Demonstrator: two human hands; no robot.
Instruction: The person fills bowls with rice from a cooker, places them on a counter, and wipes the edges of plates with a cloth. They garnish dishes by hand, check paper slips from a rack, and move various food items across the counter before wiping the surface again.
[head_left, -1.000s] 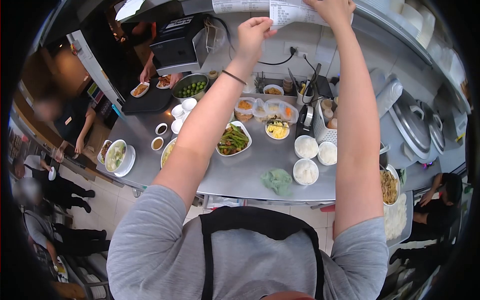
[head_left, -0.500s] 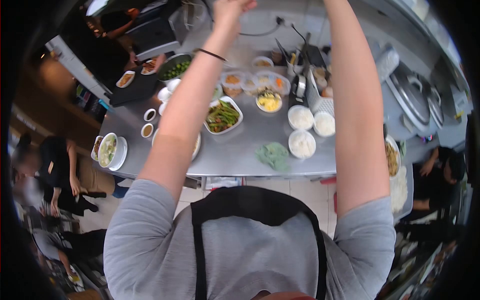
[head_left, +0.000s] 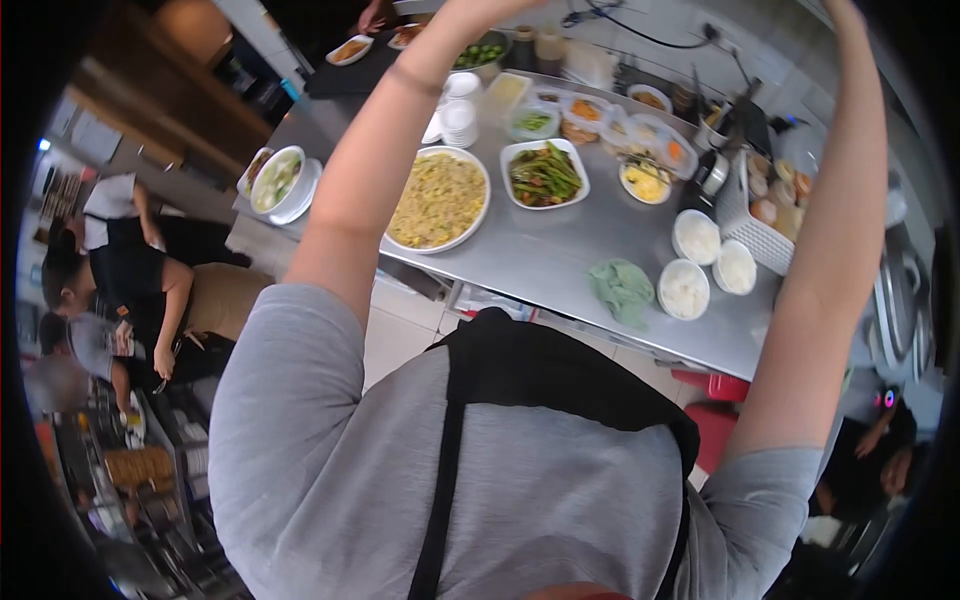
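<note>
Both my arms reach up past the top of the view. My left hand (head_left: 508, 7) is cut off by the top edge, its fingers out of sight. Only the base of my right hand (head_left: 845, 10) shows at the upper right. Whether either hand holds anything cannot be seen. Below my left arm lie a large plate of fried rice (head_left: 440, 200) and a white dish of green vegetables (head_left: 545, 173). Nearer my right arm stand bowls of white rice (head_left: 684, 290), a bowl with yellow food (head_left: 645, 183) and a white basket (head_left: 740, 213).
A green cloth (head_left: 621, 291) lies near the front edge of the steel counter (head_left: 540, 270). Stacked white cups (head_left: 459, 120) and tubs of toppings (head_left: 586, 110) stand towards the back. A soup bowl (head_left: 278, 180) sits at the left end. Co-workers (head_left: 140, 290) stand at left.
My view has turned to the left and tilted, so the counter runs slantwise and the fried rice plate shows more fully. Both arms stay raised.
</note>
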